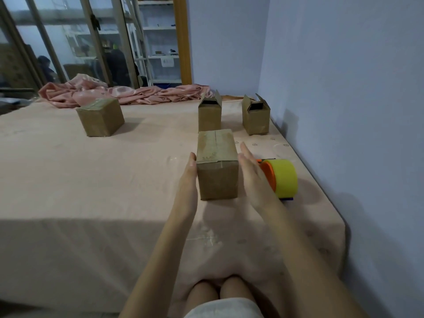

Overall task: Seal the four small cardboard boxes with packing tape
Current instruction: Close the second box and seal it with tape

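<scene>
A small cardboard box (216,164) with closed top flaps stands in front of me on the pink-covered surface (91,191). My left hand (189,175) lies flat against its left side, fingers straight. My right hand (251,175) is held straight along its right side, touching it or nearly so. A tape dispenser (283,177) with a yellow roll and orange hub lies just right of my right hand. A taped box (101,117) sits at the far left. Two boxes with raised flaps, one in the middle (210,115) and one at the right (255,118), stand behind.
A crumpled pink cloth (128,92) lies along the far edge. A pale wall (344,88) runs close along the right side, beside the surface's right edge. Glass doors and shelves are behind. My knees (218,290) touch the near edge.
</scene>
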Tool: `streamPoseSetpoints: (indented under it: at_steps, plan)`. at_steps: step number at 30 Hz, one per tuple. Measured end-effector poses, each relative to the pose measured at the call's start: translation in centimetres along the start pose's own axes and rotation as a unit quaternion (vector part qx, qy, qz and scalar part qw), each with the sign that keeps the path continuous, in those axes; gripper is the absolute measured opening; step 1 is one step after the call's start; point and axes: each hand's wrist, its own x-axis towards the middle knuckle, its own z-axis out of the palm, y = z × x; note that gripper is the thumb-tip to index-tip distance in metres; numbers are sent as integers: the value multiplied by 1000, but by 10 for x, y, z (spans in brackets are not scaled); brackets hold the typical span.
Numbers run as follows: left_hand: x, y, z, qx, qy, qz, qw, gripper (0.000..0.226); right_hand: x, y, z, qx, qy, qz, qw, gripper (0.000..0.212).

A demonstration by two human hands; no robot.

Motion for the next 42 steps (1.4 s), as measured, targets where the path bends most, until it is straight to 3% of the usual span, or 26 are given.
streamPoseSetpoints:
  at_steps: [5, 8, 9, 11, 13, 14, 17, 21, 24, 30, 38, 42]
  plan:
    - [-1, -3, 15, 12, -11, 54, 998, 52, 1, 16, 18, 157, -24, 22, 987, 80]
    - [0, -10, 19, 7, 4, 54, 999, 56, -2, 21, 21, 165, 19, 32, 986, 87]
    - [-1, -11, 16, 2, 0, 51, 999, 59, -2, 22, 18, 140, 38, 25, 989, 85]
    - [5, -14, 10, -5, -16, 50, 999, 62, 1, 24, 7, 117, 29, -4, 993, 59]
    - [17, -14, -1, -55, -23, 0, 998, 52, 2, 29, -2, 148, 28, -33, 988, 36]
    - [20, -17, -7, -80, -22, -12, 996, 44, 1, 32, -4, 169, 47, -44, 984, 34]
    - [-1, -23, -12, -81, 3, 71, 994, 37, -4, 42, -1, 143, 89, -73, 983, 37]
    - [-11, -27, 2, -68, 64, 113, 989, 41, -5, 40, 8, 71, 130, -130, 980, 35]
    - [-8, -25, 11, -92, 80, 117, 986, 43, -10, 42, 17, 75, 158, -128, 976, 34]
    - [-11, -28, -6, -131, 30, 91, 987, 39, -11, 46, 14, 89, 141, -127, 978, 36]
    - [-11, -23, 3, -58, 103, 120, 986, 35, -6, 43, 34, 19, 236, -122, 964, 35]
    - [-10, -24, -3, -24, 94, 134, 986, 35, -6, 42, 28, 18, 220, -114, 969, 35]
